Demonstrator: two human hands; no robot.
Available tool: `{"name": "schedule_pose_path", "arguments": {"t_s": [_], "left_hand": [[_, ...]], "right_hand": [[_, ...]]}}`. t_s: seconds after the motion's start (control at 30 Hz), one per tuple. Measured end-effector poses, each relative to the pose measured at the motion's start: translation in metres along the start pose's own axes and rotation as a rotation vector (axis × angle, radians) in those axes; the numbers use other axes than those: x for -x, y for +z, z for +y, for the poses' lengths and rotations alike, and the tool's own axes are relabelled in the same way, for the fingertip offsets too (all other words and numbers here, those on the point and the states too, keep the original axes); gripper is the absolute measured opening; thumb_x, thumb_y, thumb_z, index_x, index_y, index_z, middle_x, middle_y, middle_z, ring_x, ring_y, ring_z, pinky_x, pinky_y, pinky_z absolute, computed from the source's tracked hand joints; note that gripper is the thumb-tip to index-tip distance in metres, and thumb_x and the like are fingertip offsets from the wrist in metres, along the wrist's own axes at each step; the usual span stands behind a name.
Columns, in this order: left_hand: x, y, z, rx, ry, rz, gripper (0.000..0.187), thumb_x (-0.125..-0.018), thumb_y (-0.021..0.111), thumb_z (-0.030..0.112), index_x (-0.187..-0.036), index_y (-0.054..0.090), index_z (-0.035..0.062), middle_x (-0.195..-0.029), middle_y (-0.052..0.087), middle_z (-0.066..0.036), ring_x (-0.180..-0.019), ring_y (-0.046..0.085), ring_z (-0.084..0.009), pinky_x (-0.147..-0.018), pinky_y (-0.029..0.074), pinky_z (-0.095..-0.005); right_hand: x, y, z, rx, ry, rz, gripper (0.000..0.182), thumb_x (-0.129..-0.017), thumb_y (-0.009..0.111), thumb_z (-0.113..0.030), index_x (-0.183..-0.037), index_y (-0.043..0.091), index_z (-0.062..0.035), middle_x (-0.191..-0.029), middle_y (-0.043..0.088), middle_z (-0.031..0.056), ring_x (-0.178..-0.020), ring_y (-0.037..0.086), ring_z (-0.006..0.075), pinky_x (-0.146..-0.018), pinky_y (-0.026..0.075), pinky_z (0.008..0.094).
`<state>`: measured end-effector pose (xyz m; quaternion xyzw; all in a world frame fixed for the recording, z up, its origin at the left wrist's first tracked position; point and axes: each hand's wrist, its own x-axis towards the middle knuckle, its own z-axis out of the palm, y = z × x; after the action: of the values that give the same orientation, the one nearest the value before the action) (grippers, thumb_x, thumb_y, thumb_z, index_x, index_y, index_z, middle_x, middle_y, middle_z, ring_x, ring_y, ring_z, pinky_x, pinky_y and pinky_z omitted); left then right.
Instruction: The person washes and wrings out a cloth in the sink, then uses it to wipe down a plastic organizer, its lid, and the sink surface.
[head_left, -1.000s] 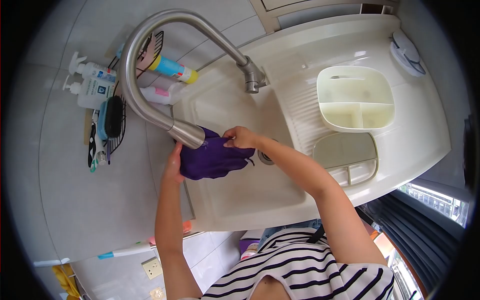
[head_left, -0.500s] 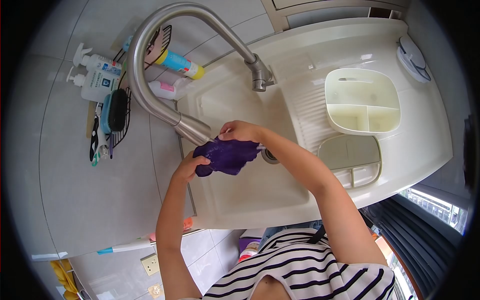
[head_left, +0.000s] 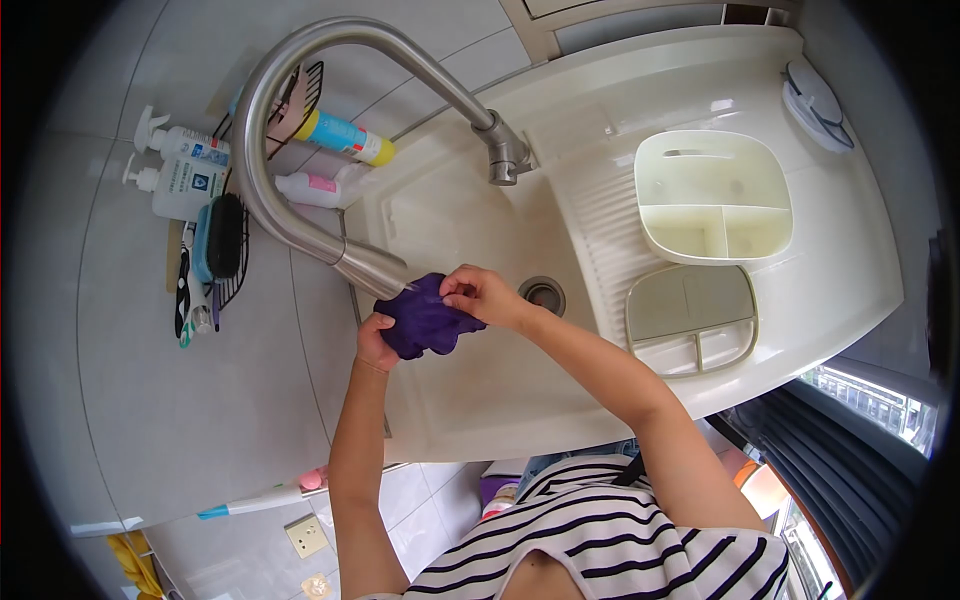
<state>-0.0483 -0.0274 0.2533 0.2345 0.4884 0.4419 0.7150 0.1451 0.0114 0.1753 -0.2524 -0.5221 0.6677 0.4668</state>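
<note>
A wet-looking purple cloth (head_left: 430,322) hangs bunched under the tip of the steel faucet (head_left: 372,268), over the cream sink (head_left: 480,400). My left hand (head_left: 376,342) grips its left side, with the thumb on top and the other fingers hidden beneath. At the cloth's upper right, my right hand (head_left: 484,297) is closed, its thumb and fingers pinching the fabric. Just right of that hand, the drain (head_left: 542,295) shows in the basin floor.
A cream divided caddy (head_left: 712,195) and a divided tray (head_left: 692,320) rest on the ribbed drainboard at right. On the left wall, a wire rack holds pump bottles (head_left: 190,188), a black-bristled brush (head_left: 229,236) and a blue-yellow tube (head_left: 345,137).
The cloth was spread wider between my hands and is now gathered into a smaller bunch. My right hand has come closer to my left, and the drain shows more fully.
</note>
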Motion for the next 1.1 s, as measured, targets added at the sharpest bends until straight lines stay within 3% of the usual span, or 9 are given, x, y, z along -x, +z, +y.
{"name": "schedule_pose_path", "arguments": {"t_s": [0.2, 0.33, 0.43, 0.5, 0.6, 0.67, 0.77, 0.93, 1.1], "left_hand": [[-0.001, -0.002, 0.004, 0.043, 0.05, -0.011, 0.062, -0.059, 0.048, 0.016, -0.115, 0.04, -0.0078, -0.112, 0.049, -0.02, -0.103, 0.05, -0.0333, -0.092, 0.038, -0.0403], [-0.012, 0.035, 0.013, -0.234, -0.051, -0.006, 0.05, -0.069, 0.06, 0.016, -0.111, 0.044, -0.0053, -0.104, 0.055, -0.014, -0.096, 0.054, -0.025, -0.086, 0.043, -0.0344], [-0.03, 0.047, 0.015, -0.505, -0.151, 0.204, 0.053, -0.071, 0.069, 0.027, -0.106, 0.048, -0.007, -0.094, 0.057, -0.011, -0.083, 0.057, -0.0171, -0.073, 0.046, -0.0256], [-0.042, 0.048, -0.003, -1.22, 0.106, 0.425, 0.057, -0.072, 0.068, 0.033, -0.109, 0.048, -0.0055, -0.094, 0.059, -0.009, -0.081, 0.058, -0.0145, -0.07, 0.046, -0.0262], [-0.039, 0.059, -0.005, -0.831, -0.071, 0.486, 0.056, -0.071, 0.068, 0.035, -0.106, 0.049, -0.0044, -0.093, 0.059, -0.009, -0.078, 0.058, -0.0134, -0.068, 0.047, -0.0278], [-0.031, 0.055, 0.002, -0.771, -0.021, 0.511, 0.053, -0.072, 0.067, 0.034, -0.104, 0.05, -0.005, -0.092, 0.058, -0.009, -0.077, 0.058, -0.0135, -0.063, 0.047, -0.0283], [-0.008, 0.06, 0.014, -0.646, 0.083, 0.501, 0.041, -0.074, 0.066, 0.028, -0.097, 0.052, -0.0033, -0.09, 0.057, -0.008, -0.072, 0.057, -0.0139, -0.058, 0.047, -0.0275], [0.033, 0.065, 0.037, -0.177, 0.405, 0.509, 0.025, -0.076, 0.061, 0.011, -0.096, 0.053, -0.0005, -0.089, 0.058, -0.009, -0.08, 0.056, -0.0152, -0.066, 0.047, -0.0273], [0.032, 0.044, 0.005, -0.191, 0.263, 0.55, 0.029, -0.077, 0.059, 0.011, -0.103, 0.05, 0.0019, -0.1, 0.054, -0.01, -0.088, 0.056, -0.0179, -0.075, 0.046, -0.0293]], "right_hand": [[0.0, -0.033, 0.021, -0.208, 0.312, -0.037, 0.009, -0.076, 0.06, -0.008, -0.084, 0.059, -0.0032, -0.076, 0.059, 0.0061, -0.069, 0.055, 0.013, -0.063, 0.044, 0.0246], [0.03, -0.051, 0.07, 1.422, 0.428, -0.319, 0.02, -0.075, 0.054, -0.015, -0.09, 0.061, -0.0041, -0.093, 0.058, 0.0148, -0.089, 0.056, 0.0291, -0.075, 0.045, 0.0386], [0.031, -0.059, 0.062, 1.357, 0.577, -0.252, 0.024, -0.072, 0.054, -0.015, -0.093, 0.06, -0.0038, -0.106, 0.052, 0.0184, -0.098, 0.051, 0.0314, -0.078, 0.044, 0.0412], [0.022, -0.063, 0.055, 1.284, 0.577, -0.26, 0.028, -0.071, 0.056, -0.015, -0.095, 0.058, -0.0028, -0.109, 0.05, 0.0189, -0.101, 0.05, 0.0309, -0.079, 0.044, 0.0412], [0.007, -0.062, 0.012, 1.01, 0.481, -0.226, 0.045, -0.066, 0.065, -0.02, -0.105, 0.053, -0.0015, -0.113, 0.049, 0.0172, -0.106, 0.048, 0.029, -0.084, 0.042, 0.0391], [-0.001, -0.046, 0.014, 0.624, -0.012, -0.124, 0.056, -0.062, 0.07, -0.025, -0.11, 0.052, -0.0024, -0.111, 0.052, 0.0152, -0.102, 0.05, 0.0298, -0.085, 0.042, 0.0355], [-0.018, -0.012, 0.001, 0.224, -0.08, -0.177, 0.061, -0.061, 0.072, -0.026, -0.113, 0.05, -0.0041, -0.107, 0.055, 0.015, -0.099, 0.052, 0.0296, -0.087, 0.039, 0.0327], [-0.032, -0.006, 0.045, 0.47, 0.3, -0.481, 0.053, -0.055, 0.074, -0.031, -0.098, 0.059, -0.0048, -0.086, 0.062, 0.0134, -0.087, 0.057, 0.0265, -0.078, 0.042, 0.0334], [-0.043, -0.01, 0.067, 0.547, 0.591, -0.362, 0.04, -0.053, 0.069, -0.027, -0.087, 0.062, -0.0064, -0.083, 0.063, 0.0132, -0.084, 0.058, 0.0264, -0.07, 0.046, 0.0347]]}}
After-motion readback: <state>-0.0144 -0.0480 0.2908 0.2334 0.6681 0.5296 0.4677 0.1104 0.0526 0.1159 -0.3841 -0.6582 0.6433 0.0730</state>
